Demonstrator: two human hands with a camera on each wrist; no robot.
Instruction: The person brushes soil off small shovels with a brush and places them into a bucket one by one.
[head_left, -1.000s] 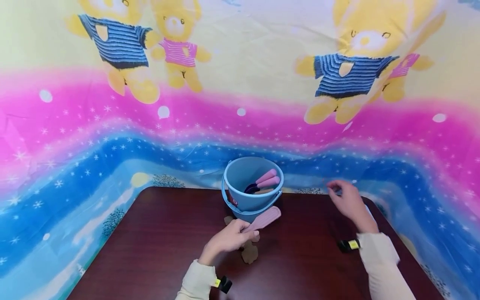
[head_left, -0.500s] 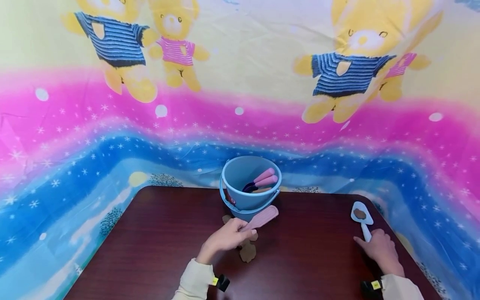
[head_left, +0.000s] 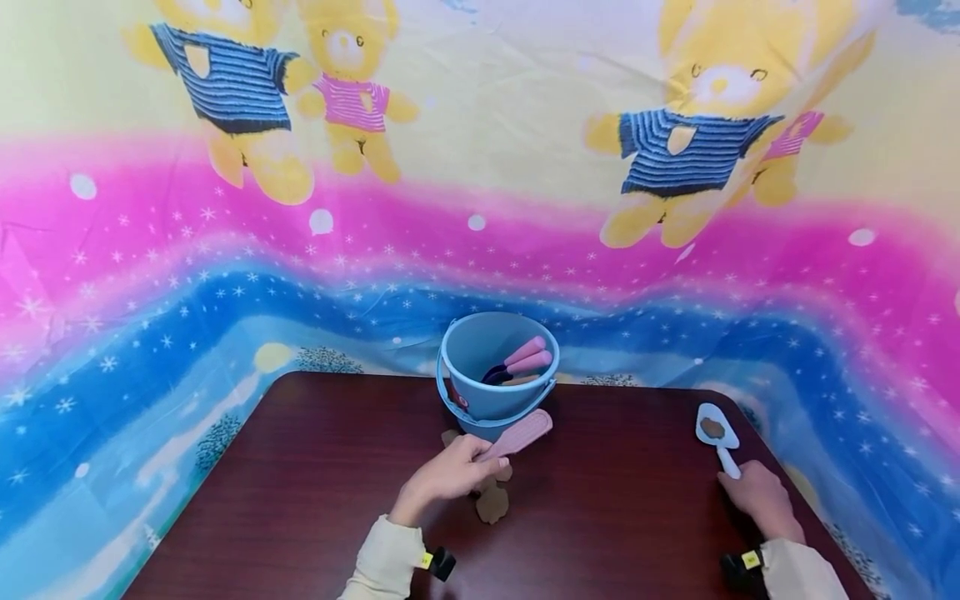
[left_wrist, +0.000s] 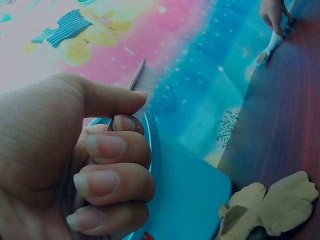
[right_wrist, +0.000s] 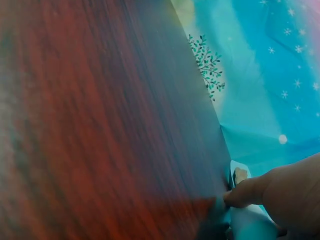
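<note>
My left hand (head_left: 448, 468) pinches a pink paddle-shaped tool (head_left: 528, 430) with a ridged face, between thumb and curled fingers, held in front of a light blue bucket (head_left: 480, 400). Below that hand, flattened brown clay lumps (head_left: 492, 505) lie on the table; the left wrist view shows these clay pieces (left_wrist: 289, 202) overlapping. At the right, my right hand (head_left: 761, 497) grips the handle end of a pale blue toy shovel (head_left: 725, 459). A small lump of clay (head_left: 712, 428) sits in its blade. In the right wrist view the hand hides much of the shovel.
Pink-handled tools (head_left: 531, 359) lean inside the bucket, whose carrying handle hangs down in front. The dark wooden table (head_left: 337, 467) ends at a hanging cloth (head_left: 480, 183) printed with bears, which surrounds the back and sides.
My right hand has moved down and right from the table's back right, uncovering the shovel with clay, and its fingers stay at the handle. The left hand and pink tool stay nearly still.
</note>
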